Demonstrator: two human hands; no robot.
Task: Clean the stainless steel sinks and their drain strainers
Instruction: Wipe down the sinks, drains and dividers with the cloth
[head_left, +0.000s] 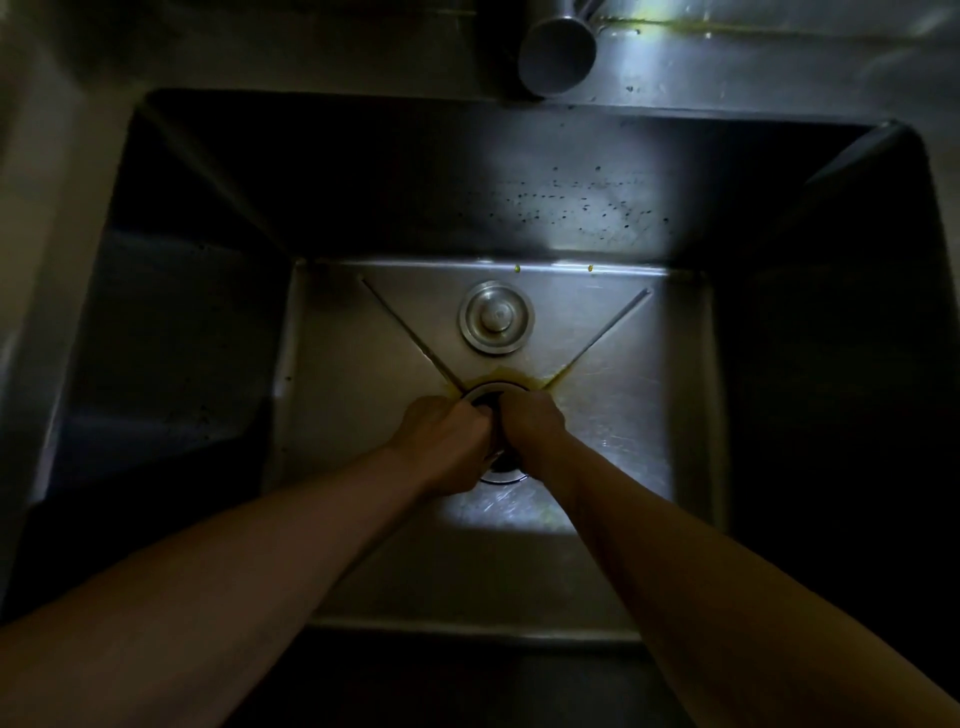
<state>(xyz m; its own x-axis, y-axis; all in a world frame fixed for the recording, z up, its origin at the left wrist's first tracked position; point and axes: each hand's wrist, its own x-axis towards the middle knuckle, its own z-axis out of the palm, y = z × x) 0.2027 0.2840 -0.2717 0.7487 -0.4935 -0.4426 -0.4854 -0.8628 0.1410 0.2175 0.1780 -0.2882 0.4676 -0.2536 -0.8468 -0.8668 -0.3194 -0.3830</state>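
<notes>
A deep stainless steel sink (623, 395) fills the dim view. Both my hands reach down to its drain opening (501, 473) at the middle of the floor. My left hand (447, 441) and my right hand (532, 426) have their fingers curled down into the drain, side by side, and seem to grip the drain strainer, which they mostly hide. A round metal drain stopper lid (496, 317) lies flat on the sink floor just behind the drain. Yellowish residue rings the far rim of the drain.
A faucet spout (558, 52) hangs over the back edge of the sink. Dark specks dot the back wall (571, 202). Two small yellow drops sit at the foot of that wall. The side walls are in deep shadow.
</notes>
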